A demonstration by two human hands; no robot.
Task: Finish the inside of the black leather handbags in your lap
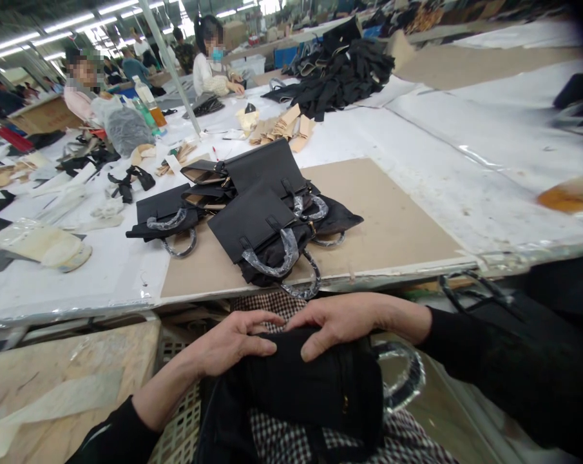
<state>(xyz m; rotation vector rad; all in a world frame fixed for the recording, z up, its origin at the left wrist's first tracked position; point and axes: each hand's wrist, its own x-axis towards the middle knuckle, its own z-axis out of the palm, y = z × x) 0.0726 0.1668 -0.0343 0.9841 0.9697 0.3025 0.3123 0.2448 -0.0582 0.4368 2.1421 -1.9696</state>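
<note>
Black bag (pixel 315 380) in the lap is gripped at its upper edge by the left hand (pixel 240 338) and right hand (pixel 332 322), thumbs on top, while beyond both hands more black bags (pixel 259 222) lie piled on the bench (pixel 392 225).

A big white table (pixel 484 145) holds lots of things. Near its front edge lies a flat brown sheet (pixel 397 222). Black bags (pixel 252 222) lie in a messy heap, partly on the sheet, and some lie on top of others. Their round handles (pixel 276 261) have clear plastic around them. Farther back is a big pile of black pieces (pixel 346 74), with small tan pieces (pixel 284 125) just beside it. Toward the left side are a see-through tub (pixel 42 245) tipped over, black strips (pixel 131 182) and a green bottle (pixel 147 116). A blurry orange-brown thing (pixel 571 194) lies at the far right.
</note>
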